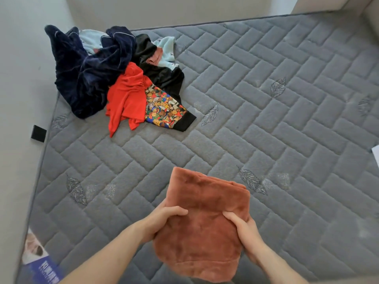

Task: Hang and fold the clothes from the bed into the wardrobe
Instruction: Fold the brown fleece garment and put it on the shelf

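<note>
A folded rust-brown fleece garment point(203, 218) is held just above the near part of the bed. My left hand point(164, 219) grips its left edge with the thumb on top. My right hand point(244, 230) grips its right edge in the same way. At the far left corner of the grey quilted mattress point(266, 111) lies a pile of loose clothes: a navy velvet piece point(86, 74), a red top point(125, 99), a teddy-bear print garment with black trim point(164, 108), a black piece point(162, 72) and a pale blue one point(168, 50).
A pale wall point(18, 99) runs along the bed's left side, with a small black block point(38, 133) beside the mattress edge. A printed label point(39, 261) sits at the near left corner. The beige bed frame point(338, 5) rises at the far right. A white corner point(376, 155) pokes in at the right edge.
</note>
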{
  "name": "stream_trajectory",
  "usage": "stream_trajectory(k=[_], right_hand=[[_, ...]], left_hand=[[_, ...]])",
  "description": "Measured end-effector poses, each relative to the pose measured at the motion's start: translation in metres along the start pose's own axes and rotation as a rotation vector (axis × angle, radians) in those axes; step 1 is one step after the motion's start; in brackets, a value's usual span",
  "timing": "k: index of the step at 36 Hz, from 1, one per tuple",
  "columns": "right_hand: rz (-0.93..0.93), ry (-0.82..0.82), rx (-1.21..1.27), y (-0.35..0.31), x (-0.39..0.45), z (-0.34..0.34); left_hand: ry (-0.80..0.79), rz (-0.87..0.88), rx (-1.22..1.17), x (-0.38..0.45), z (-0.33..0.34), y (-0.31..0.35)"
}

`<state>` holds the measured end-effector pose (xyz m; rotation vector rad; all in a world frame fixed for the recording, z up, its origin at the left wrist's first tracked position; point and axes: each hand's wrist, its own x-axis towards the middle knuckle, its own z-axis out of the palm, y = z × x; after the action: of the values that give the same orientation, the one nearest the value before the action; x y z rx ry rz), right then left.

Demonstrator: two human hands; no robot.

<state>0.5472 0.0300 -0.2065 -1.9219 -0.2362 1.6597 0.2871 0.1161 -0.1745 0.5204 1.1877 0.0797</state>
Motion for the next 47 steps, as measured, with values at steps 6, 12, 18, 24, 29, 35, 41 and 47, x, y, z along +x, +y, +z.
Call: stream_trajectory(k=[6, 12, 18, 24, 29, 35, 41, 47], right_hand=[[-0.036, -0.051, 0.008, -0.027, -0.092, -0.016], [-0.162, -0.073, 0.025, -0.039, -0.188, -0.022], [-0.236, 0.099, 0.085, -0.023, -0.266, -0.026], [-0.330, 0.266, 0.214, -0.007, -0.329, -0.039], [-0.408, 0.385, 0.316, 0.004, -0.378, -0.072], [-0.539, 0.521, 0.415, 0.020, -0.438, -0.125], [-0.617, 0.691, 0.453, 0.062, -0.500, -0.193], [-0.662, 0.919, 0.523, 0.131, -0.580, -0.274]], left_hand=[[0.074, 0.097, 0.135, -0.081, 0.034, 0.016], [0.082, 0.157, 0.177, -0.143, 0.059, 0.026], [0.015, 0.238, 0.237, -0.183, 0.077, 0.025], [-0.106, 0.339, 0.385, -0.209, 0.116, 0.035], [-0.245, 0.440, 0.544, -0.236, 0.173, 0.051], [-0.368, 0.534, 0.660, -0.270, 0.260, 0.055], [-0.514, 0.596, 0.787, -0.296, 0.366, 0.033], [-0.685, 0.634, 0.928, -0.325, 0.499, -0.026]])
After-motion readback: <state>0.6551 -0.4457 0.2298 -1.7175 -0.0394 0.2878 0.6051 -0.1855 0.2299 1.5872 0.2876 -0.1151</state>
